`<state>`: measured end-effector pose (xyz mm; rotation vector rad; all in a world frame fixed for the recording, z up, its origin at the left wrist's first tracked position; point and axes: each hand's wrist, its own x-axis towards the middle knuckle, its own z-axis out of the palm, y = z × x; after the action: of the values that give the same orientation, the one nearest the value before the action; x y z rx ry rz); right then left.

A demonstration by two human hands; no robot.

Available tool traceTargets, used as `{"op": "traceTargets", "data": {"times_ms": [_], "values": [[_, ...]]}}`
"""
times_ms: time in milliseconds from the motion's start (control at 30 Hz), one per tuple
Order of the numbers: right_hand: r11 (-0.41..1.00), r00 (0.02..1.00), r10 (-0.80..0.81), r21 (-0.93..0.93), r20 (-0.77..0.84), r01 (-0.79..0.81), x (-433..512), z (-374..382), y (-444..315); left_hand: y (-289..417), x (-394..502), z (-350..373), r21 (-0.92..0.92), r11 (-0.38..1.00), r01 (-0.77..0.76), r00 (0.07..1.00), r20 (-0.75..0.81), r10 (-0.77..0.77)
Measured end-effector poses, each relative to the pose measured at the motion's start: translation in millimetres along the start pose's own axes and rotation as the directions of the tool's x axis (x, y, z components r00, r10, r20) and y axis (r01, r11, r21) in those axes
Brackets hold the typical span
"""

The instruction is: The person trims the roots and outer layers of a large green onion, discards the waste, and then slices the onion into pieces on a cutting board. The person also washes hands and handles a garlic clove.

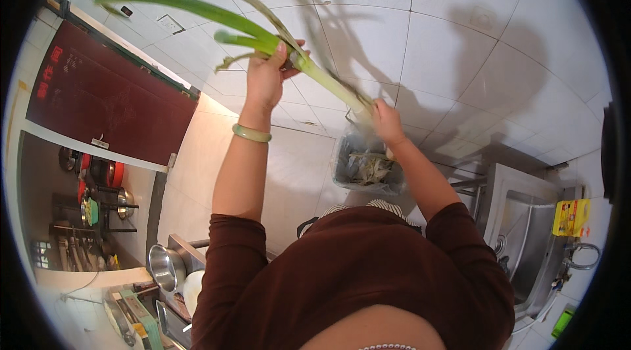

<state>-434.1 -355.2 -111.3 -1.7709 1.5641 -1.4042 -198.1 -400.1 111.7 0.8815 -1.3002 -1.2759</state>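
A long green onion [330,81] slants across the view in front of me, green leaves at the upper left and pale stalk at the lower right. My left hand [271,71], below a jade-coloured bangle, holds it where the leaves branch. My right hand [387,121] is closed at the lower end of the stalk, which is blurred. A dark withered strip of leaf [352,87] runs along the stalk to the right hand's fingers. Beneath that hand stands a waste bin [340,180] lined with a plastic bag, with dry onion peelings [372,168] inside. The root end cannot be made out.
A tiled wall [365,34] rises close ahead. To the right is a stainless steel sink [525,231], with a yellow packet [571,218] by its edge. A metal bowl [166,268] stands at lower left. Beyond the floor at left is a dark red door [106,88].
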Motion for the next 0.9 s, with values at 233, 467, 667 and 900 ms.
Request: {"op": "traceTargets", "data": {"times_ms": [233, 467, 667, 900], "values": [[0.818, 0.912, 0.286, -0.571, 0.294, -0.073, -62.4, -15.8, 88.0, 96.3, 27.3, 4.5, 0.161, 0.965, -0.207, 0.977, -0.015, 0.212], [0.683, 0.746, 0.561, -0.710, 0.360, -0.170, -103.3, -27.1, 151.7, 204.1, 55.5, -31.9, 0.191, 0.915, -0.356, 0.934, 0.028, 0.357], [0.776, 0.771, 0.521, 0.173, 0.367, -0.607, -28.6, -0.2, 138.1, 178.3, 66.5, -30.8, -0.415, 0.895, -0.164, 0.857, 0.390, 0.338], [0.704, 0.875, 0.067, 0.599, 0.480, -0.383, 53.2, -27.9, -36.6, 92.1, 55.5, 16.0, -0.595, 0.781, -0.189, 0.942, 0.115, 0.316]]}}
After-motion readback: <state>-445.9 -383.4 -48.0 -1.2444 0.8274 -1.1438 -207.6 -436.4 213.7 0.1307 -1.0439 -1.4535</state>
